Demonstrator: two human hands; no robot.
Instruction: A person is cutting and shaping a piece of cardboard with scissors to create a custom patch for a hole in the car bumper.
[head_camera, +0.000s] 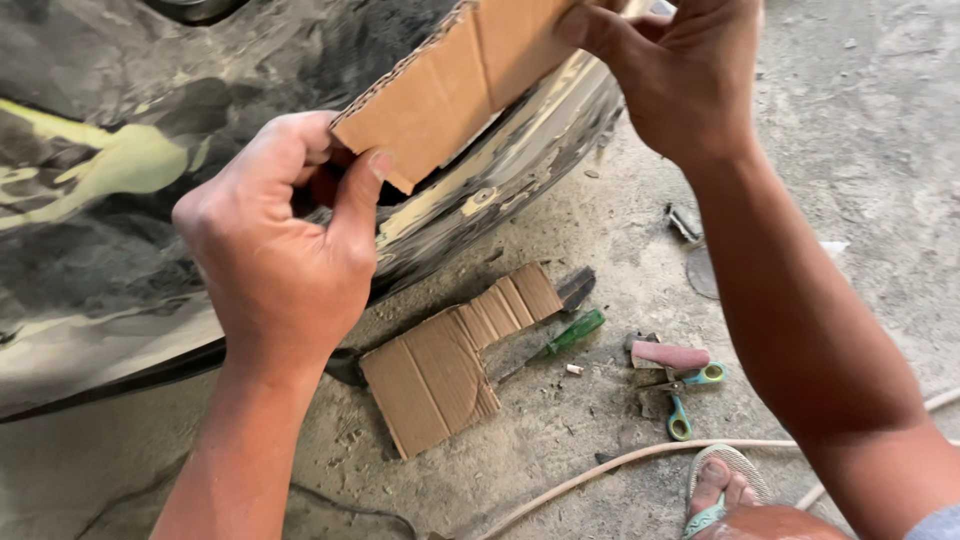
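Both hands hold one piece of cardboard (450, 90) up against a curved, sanded car panel (150, 160). The left hand (275, 245) pinches the lower corner of the cardboard, thumb pressed on its front face and the other fingers curled behind it. The right hand (680, 75) grips the upper end, its fingers folded over the top edge near the upper border of the head view. The cardboard is bent along a crease, so it runs slanted from lower left to upper right across the panel, which is dark with patches of pale yellow filler.

Below the hands, on the dusty concrete floor (870, 150), lies a second, cut piece of cardboard (450, 365), flat and stepped in outline. Just beside its right edge lies a screwdriver with a green handle (560, 340). Further right sit a pair of scissors with teal and yellow handles (685, 395), and touching them a small pinkish block (668, 354). A pale hose (640, 458) crosses the floor at the bottom, near a foot in a sandal (725, 490).
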